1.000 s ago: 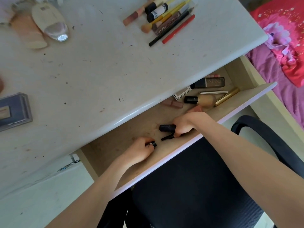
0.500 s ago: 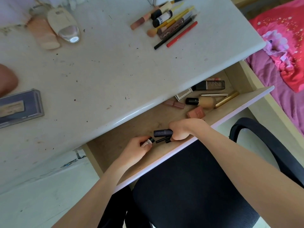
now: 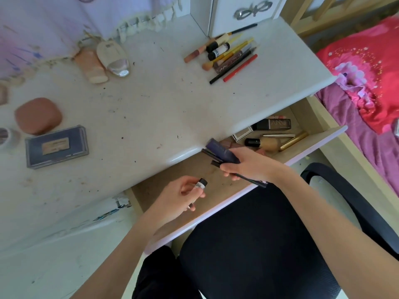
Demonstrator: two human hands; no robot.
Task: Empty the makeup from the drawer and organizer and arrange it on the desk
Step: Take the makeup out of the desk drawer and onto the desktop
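The wooden drawer [image 3: 319, 137] stands pulled out under the white desk [image 3: 151, 108]. My right hand [image 3: 246, 165] hovers above it, closed on a dark purple tube [image 3: 220, 153] together with thin black pencils [image 3: 250, 179]. My left hand [image 3: 179, 197] is lifted over the drawer's left part and grips a small tube with a black cap [image 3: 200, 184]. Left in the drawer's right end are a dark foundation bottle [image 3: 273, 124], a round brush [image 3: 264, 143], a gold tube [image 3: 293, 140] and a small white box [image 3: 241, 133].
On the desk lie a bunch of brushes and pencils [image 3: 228, 57] at the back right, two pale tubes [image 3: 101, 61] at the back, a brown compact [image 3: 37, 115] and a dark palette [image 3: 56, 145] at the left. A black chair [image 3: 248, 244] sits below; a bed [image 3: 367, 87] is at the right.
Both hands have risen out of the drawer with their items. The right hand lifted the purple tube and pencils toward the desk edge. The camera tilted up, showing more of the desk.
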